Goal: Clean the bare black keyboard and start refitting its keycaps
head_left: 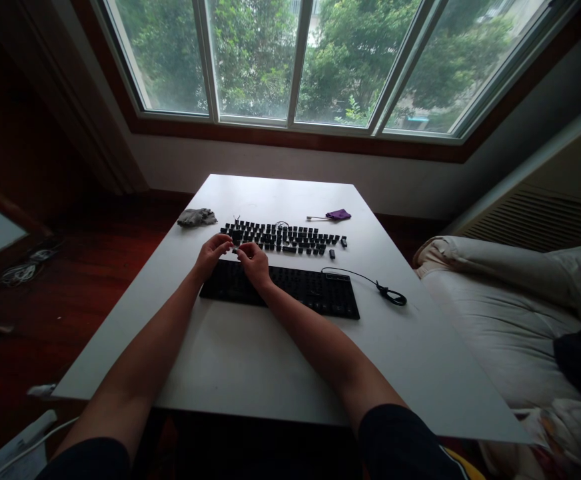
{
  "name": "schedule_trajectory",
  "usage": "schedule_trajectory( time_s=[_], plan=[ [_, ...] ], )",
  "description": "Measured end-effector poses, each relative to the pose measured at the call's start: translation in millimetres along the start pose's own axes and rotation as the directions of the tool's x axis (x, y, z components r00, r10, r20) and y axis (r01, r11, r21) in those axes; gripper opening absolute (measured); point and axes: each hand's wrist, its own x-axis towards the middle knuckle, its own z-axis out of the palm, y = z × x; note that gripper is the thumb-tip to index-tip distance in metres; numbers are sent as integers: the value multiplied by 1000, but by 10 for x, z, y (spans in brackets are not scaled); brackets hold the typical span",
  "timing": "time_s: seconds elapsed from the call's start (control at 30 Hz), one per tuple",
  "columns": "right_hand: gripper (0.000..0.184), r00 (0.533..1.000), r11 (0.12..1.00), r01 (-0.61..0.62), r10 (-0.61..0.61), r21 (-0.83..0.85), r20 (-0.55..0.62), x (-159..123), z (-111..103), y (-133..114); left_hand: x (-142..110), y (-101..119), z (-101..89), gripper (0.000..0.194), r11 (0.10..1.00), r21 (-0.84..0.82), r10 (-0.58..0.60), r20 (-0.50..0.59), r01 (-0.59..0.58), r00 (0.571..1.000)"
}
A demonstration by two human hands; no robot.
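Both of my hands are up over the far left edge of a black keyboard (295, 287), their fingertips almost meeting. My left hand (214, 252) is closed in a pinch; what it grips is too small to make out. Thumb and forefinger of my right hand (255, 263) are pressed together, with a small dark piece that looks like a keycap (235, 251) at their tips. Just beyond the hands, many loose black keycaps (290, 238) lie in rows. The keyboard's keys are partly hidden by my right hand and forearm.
A white table (250, 367) carries everything. A grey crumpled cloth (197, 217) lies at the back left, a purple cloth (338, 215) with a thin stick (316, 219) at the back right. A coiled black cable (392, 295) lies right of the keyboard. A sofa (490, 313) stands to the right.
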Motion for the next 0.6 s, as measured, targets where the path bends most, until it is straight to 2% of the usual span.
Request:
schedule_trajectory(
  time_s=[0.1, 0.2, 0.43, 0.6],
  plan=[
    [21, 1000, 999, -11, 12, -46, 23, 5, 5, 10, 24, 78, -41, 36, 995, -104, -4, -28, 1, 1000],
    [22, 998, 999, -5, 8, -44, 69, 9, 16, 31, 25, 154, -72, 37, 983, -181, -29, 5, 30, 1000],
    [24, 987, 1000, -10, 9, 7, 158, 13, 32, 77, 4, 171, -98, 39, 987, -113, -101, 143, 118, 985],
    [30, 971, 994, -29, 3, 106, 239, 15, 55, 97, 21, 126, -148, 35, 978, -173, -92, 155, 119, 984]
  ],
)
